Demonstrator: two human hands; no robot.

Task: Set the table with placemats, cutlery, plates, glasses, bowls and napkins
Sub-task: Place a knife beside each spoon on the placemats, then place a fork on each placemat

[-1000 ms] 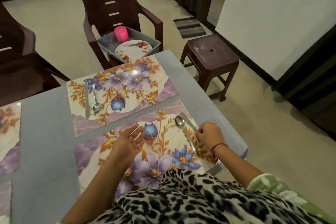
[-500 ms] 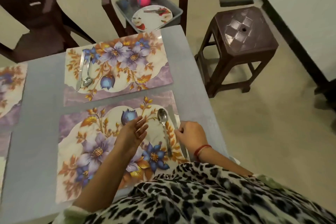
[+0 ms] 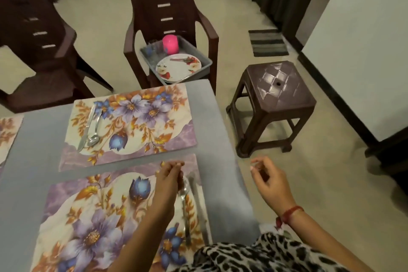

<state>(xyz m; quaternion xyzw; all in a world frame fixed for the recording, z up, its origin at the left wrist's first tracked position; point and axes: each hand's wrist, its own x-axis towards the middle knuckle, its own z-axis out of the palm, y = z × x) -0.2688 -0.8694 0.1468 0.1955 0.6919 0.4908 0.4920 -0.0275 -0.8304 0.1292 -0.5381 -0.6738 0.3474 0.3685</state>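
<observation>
Hovering left hand (image 3: 167,185): lower centre, over the near mat (image 3: 88,216); fingers (image 3: 174,166) loosely curled and bunched together, nothing held; it partly hides the bowl of the near spoon (image 3: 185,205), and I cannot tell whether it touches it.
Right hand (image 3: 270,181): lower right, past the edge of the counter (image 3: 33,150) and over the floor; fingers loosely curled, thumb apart from them, empty; red thread on the wrist.
Near spoon: right part of the near mat, bowl away from the person.
Near knife (image 3: 198,203): just right of the near spoon, parallel to it, blurred.
Far mat (image 3: 136,126): centre of the frame, a strip of grey counter between it and the near mat.
Far knife (image 3: 86,130): left part of the far mat.
Far spoon (image 3: 96,132): just beside the far knife, bowl toward the person.
Third mat (image 3: 8,132): left edge, cut off.
Tray (image 3: 198,55): upper centre, on the seat of a chair (image 3: 163,6) at the counter's far end.
Plates (image 3: 178,66): stacked in the tray's near part.
Pink cup (image 3: 170,44): in the tray, behind the plates.
Stool (image 3: 276,95): on the floor, right of the counter.
</observation>
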